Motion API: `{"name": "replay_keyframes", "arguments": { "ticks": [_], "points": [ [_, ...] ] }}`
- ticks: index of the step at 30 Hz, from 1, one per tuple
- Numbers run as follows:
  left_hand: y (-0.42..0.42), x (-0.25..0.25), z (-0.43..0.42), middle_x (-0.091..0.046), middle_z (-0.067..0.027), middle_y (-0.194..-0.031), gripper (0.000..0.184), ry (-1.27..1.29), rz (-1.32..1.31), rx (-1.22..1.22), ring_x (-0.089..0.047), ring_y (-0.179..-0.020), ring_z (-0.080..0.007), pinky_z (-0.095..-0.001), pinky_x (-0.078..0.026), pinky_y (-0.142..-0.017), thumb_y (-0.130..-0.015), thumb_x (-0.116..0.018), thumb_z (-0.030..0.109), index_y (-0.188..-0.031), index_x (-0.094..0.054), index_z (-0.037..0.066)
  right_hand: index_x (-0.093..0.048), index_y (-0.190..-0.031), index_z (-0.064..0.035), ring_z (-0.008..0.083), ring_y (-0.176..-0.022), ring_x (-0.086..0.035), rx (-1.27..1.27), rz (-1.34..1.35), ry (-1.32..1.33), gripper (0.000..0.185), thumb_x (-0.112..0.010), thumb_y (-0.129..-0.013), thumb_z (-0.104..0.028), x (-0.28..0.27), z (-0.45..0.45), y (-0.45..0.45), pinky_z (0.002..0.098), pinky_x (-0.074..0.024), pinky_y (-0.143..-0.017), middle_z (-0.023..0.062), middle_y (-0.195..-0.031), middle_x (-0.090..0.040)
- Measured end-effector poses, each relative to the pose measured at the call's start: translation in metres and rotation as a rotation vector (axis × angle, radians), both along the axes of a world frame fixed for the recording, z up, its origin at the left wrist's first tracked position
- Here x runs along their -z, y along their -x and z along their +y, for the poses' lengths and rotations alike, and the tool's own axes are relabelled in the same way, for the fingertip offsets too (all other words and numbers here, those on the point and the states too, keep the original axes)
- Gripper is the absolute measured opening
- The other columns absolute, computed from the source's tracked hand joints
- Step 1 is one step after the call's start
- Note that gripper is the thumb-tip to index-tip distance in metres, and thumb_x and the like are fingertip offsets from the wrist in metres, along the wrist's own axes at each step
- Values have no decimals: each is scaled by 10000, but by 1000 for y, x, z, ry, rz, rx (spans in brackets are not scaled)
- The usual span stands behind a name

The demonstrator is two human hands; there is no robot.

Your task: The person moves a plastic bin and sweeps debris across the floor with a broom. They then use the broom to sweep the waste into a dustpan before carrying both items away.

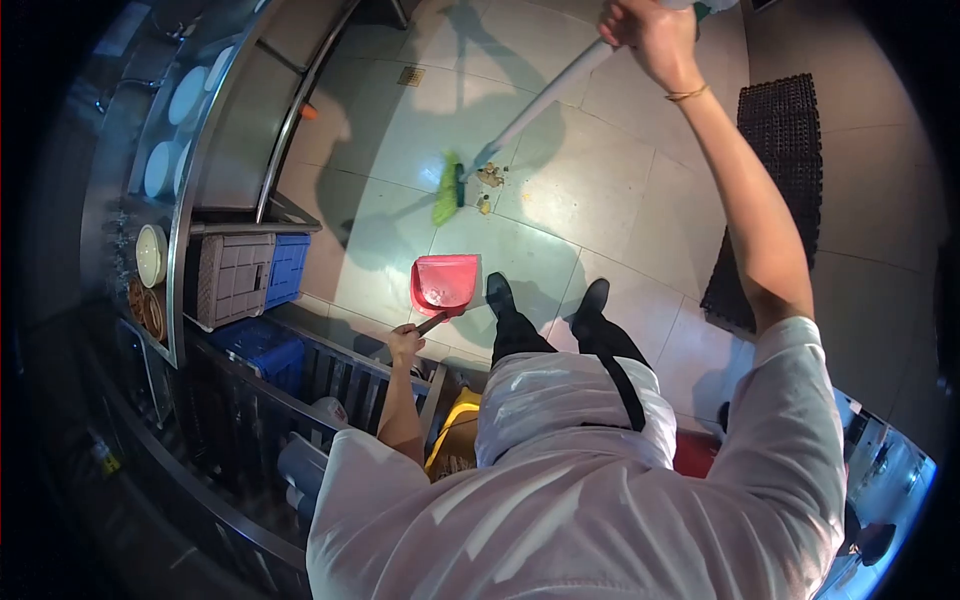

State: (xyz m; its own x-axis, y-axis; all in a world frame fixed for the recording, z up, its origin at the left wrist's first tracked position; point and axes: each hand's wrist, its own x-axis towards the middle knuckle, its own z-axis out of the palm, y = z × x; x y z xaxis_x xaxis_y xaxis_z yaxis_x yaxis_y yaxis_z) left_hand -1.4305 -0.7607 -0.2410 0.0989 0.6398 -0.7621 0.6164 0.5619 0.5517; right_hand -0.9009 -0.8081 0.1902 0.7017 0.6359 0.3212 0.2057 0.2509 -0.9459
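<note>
My left hand (405,343) is wrapped round the short handle of a red dustpan (446,283), which rests on the tiled floor just left of my shoes. High at the upper right, my right hand (650,35) grips the pale pole of a broom (545,100). The broom's green bristles (446,190) are on the floor, beyond the dustpan and apart from it. Right beside the broom head lies a small pile of brownish food scraps (490,176), with a yellowish bit (485,205) nearer to me.
A steel counter (185,240) with white plates (188,95) runs along the left. Below it stand a grey crate (232,280) and blue crates (288,268). A black perforated mat (775,170) lies at right. Near my left side is a yellow bin (455,415). A floor drain (411,76) shows farther off.
</note>
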Motion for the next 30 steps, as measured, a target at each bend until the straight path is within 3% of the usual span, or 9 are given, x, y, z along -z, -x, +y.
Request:
{"name": "replay_keyframes", "arguments": {
  "ticks": [4,6,8,14,18,22,24,25,30],
  "points": [
    [-8,-4,4,-626,-146,-816,275,0,2,-30,-638,-571,-200,-271,-551,-482,-734,-519,-26,-988,-604,-91,-615,-889,-23,72,-413,-373,-61,102,-17,261,-547,-919,-273,-20,-16,-9,223,-319,-380,-38,-551,-432],
    [-9,1,3,-632,-141,-776,257,-31,44,9,-634,-550,-188,-265,-540,-470,-732,-523,-24,-964,-620,-80,-607,-934,-41,57,-424,-328,87,-60,-81,233,-537,-922,-263,-31,-16,-8,227,-271,-389,-69,-563,-390],
    [-6,9,0,-633,-136,-755,252,-41,23,-8,-633,-542,-184,-264,-535,-465,-732,-527,-21,-956,-627,-77,-609,-949,-45,51,-432,-308,104,56,-249,231,-521,-930,-258,-43,-17,-9,226,-264,-393,-77,-569,-386],
    [6,14,-10,-640,-124,-733,252,-59,-33,-44,-633,-535,-181,-261,-525,-460,-727,-547,-13,-955,-639,-70,-610,-1015,-84,43,-419,-286,166,97,-301,213,-504,-937,-253,-66,4,8,209,-254,-385,-96,-544,-328],
    [12,-2,-20,-640,-124,-732,255,-67,-5,-61,-637,-544,-179,-261,-526,-476,-725,-557,-4,-957,-642,-66,-618,-1021,-86,43,-409,-300,140,150,-412,261,-538,-929,-317,-37,51,30,215,-266,-367,-89,-527,-331],
    [22,-16,-31,-641,-137,-749,255,-39,24,-103,-642,-563,-182,-263,-529,-488,-733,-545,-1,-960,-642,-65,-613,-1067,-74,60,-410,-350,134,134,-317,296,-545,-925,-325,11,108,60,216,-320,-383,-70,-547,-409],
    [28,-13,-40,-640,-133,-749,245,-59,-2,-160,-642,-559,-185,-267,-531,-487,-738,-538,-3,-949,-646,-64,-567,-733,-26,124,-439,-423,93,166,-330,258,-604,-887,-231,66,139,51,276,-391,-458,10,-535,-450],
    [30,-13,-43,-639,-134,-748,247,-52,8,-159,-641,-555,-185,-267,-532,-490,-741,-536,-3,-953,-646,-63,-633,-879,11,115,-440,-438,29,139,-250,213,-566,-915,-188,79,140,64,260,-383,-438,3,-537,-435],
    [31,-14,-45,-648,-137,-722,266,-32,53,-177,-633,-526,-188,-272,-514,-471,-745,-535,2,-980,-645,-60,-630,-1005,38,106,-469,-430,-45,100,7,269,-524,-941,-202,81,104,52,246,-384,-454,1,-562,-411]
  ]
}}
